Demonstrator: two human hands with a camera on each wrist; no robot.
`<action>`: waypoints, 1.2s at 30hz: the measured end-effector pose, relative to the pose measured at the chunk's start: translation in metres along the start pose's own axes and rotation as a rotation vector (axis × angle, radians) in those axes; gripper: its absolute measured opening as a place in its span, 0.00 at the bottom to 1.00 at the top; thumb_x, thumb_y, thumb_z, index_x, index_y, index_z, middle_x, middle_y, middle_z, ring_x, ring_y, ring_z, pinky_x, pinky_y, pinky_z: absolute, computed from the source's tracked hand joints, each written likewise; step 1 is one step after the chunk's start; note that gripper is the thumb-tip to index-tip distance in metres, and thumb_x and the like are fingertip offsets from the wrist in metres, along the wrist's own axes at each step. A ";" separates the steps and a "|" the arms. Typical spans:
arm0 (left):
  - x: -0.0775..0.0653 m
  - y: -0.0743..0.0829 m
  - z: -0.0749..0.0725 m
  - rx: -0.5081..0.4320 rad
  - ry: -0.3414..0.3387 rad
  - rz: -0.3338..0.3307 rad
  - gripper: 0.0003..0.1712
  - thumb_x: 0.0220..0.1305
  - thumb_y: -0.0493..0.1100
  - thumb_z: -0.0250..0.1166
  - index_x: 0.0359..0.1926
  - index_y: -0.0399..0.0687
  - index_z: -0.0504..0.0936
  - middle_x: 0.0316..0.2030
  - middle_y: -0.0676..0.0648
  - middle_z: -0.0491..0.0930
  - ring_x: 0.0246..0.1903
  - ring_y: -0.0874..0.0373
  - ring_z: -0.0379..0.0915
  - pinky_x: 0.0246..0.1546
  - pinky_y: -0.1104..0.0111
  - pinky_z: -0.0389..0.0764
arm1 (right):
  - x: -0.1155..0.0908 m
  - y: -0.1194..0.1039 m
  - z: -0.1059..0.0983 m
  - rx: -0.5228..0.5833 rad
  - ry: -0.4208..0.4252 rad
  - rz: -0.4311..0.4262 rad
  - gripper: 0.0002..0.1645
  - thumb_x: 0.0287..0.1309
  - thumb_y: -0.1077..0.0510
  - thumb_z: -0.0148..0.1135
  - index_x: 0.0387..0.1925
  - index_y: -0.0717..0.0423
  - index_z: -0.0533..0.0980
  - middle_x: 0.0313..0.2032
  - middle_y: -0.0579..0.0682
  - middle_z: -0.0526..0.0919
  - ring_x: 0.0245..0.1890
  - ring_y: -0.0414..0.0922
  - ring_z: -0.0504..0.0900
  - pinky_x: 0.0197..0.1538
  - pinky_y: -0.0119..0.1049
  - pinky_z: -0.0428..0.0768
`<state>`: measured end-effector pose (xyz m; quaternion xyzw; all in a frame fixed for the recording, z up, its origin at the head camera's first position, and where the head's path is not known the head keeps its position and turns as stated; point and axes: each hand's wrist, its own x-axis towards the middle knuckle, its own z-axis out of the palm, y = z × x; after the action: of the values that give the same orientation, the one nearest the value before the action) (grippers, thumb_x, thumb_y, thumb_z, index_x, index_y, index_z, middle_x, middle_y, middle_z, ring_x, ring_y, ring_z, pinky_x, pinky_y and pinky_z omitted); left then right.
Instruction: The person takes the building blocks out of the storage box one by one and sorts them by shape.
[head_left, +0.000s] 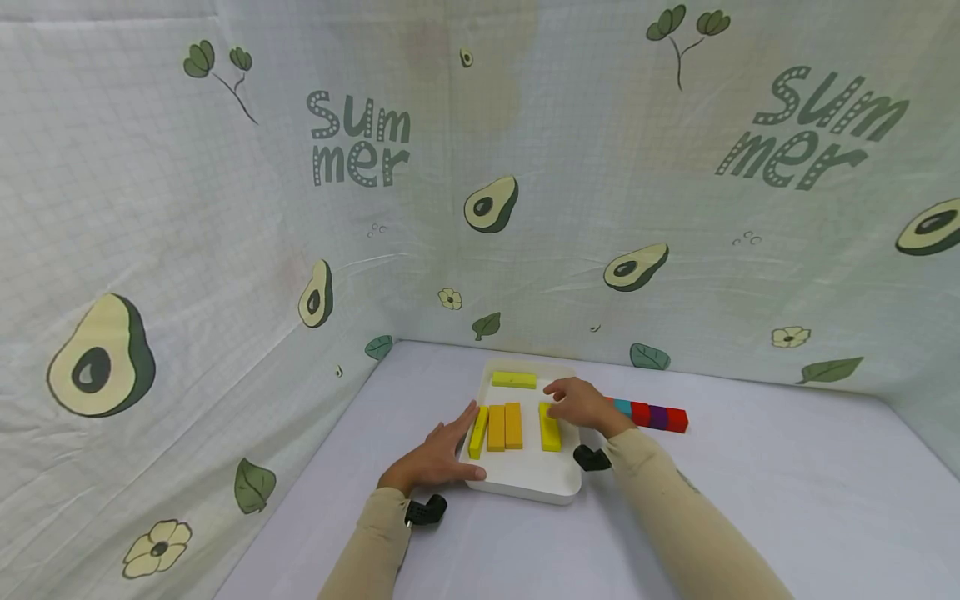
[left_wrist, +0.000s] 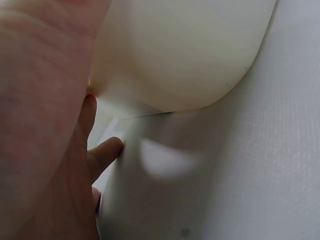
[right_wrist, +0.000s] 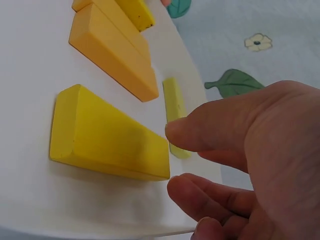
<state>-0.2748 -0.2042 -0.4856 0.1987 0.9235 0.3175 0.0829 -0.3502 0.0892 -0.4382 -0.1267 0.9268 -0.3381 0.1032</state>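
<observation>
A white tray [head_left: 525, 479] lies on the table with several wooden blocks in it. My left hand [head_left: 435, 457] rests along its left side, fingers stretched out and thumb at the near left corner. In the left wrist view, the fingers [left_wrist: 106, 152] reach along the tray's outer wall [left_wrist: 200, 60]. My right hand [head_left: 583, 404] is over the tray's right side, thumb and fingers apart. They are right at the far end of a yellow block [right_wrist: 105, 137]. Two orange blocks [head_left: 505, 427] lie side by side left of it, beside a narrower-looking yellow block [head_left: 478, 432].
A pale yellow block [head_left: 513, 380] lies crosswise at the tray's far end. Beyond my right hand, a row of red, blue and purple blocks [head_left: 658, 417] lies on the white table [head_left: 750, 483]. A printed cloth [head_left: 555, 167] hangs behind and to the left.
</observation>
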 end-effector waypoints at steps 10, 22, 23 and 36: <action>-0.001 0.004 -0.001 -0.004 -0.009 -0.022 0.70 0.49 0.72 0.72 0.81 0.55 0.40 0.79 0.55 0.39 0.77 0.51 0.39 0.75 0.48 0.37 | 0.001 -0.005 -0.001 -0.095 -0.078 0.006 0.33 0.57 0.57 0.71 0.65 0.57 0.75 0.57 0.60 0.79 0.51 0.54 0.77 0.55 0.51 0.80; 0.000 0.002 0.001 -0.001 0.002 -0.031 0.70 0.49 0.73 0.71 0.81 0.58 0.40 0.79 0.55 0.40 0.77 0.52 0.39 0.75 0.48 0.37 | -0.002 -0.008 -0.001 -0.139 -0.119 0.030 0.36 0.54 0.57 0.73 0.65 0.58 0.75 0.58 0.57 0.78 0.51 0.52 0.77 0.57 0.52 0.79; 0.000 0.002 0.001 -0.002 0.003 -0.031 0.70 0.49 0.73 0.72 0.81 0.58 0.40 0.79 0.55 0.40 0.77 0.52 0.39 0.75 0.48 0.37 | -0.002 -0.008 0.000 -0.142 -0.118 0.034 0.36 0.54 0.57 0.74 0.65 0.58 0.74 0.58 0.57 0.78 0.51 0.52 0.77 0.57 0.52 0.79; 0.001 0.001 0.001 0.005 0.003 -0.023 0.69 0.51 0.71 0.72 0.81 0.56 0.40 0.79 0.55 0.40 0.77 0.53 0.39 0.75 0.49 0.37 | -0.003 -0.008 0.006 -0.185 -0.084 0.056 0.36 0.52 0.57 0.76 0.63 0.56 0.76 0.59 0.56 0.78 0.50 0.53 0.74 0.60 0.54 0.76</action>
<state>-0.2745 -0.2021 -0.4859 0.1880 0.9266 0.3146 0.0848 -0.3448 0.0808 -0.4370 -0.1240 0.9520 -0.2426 0.1393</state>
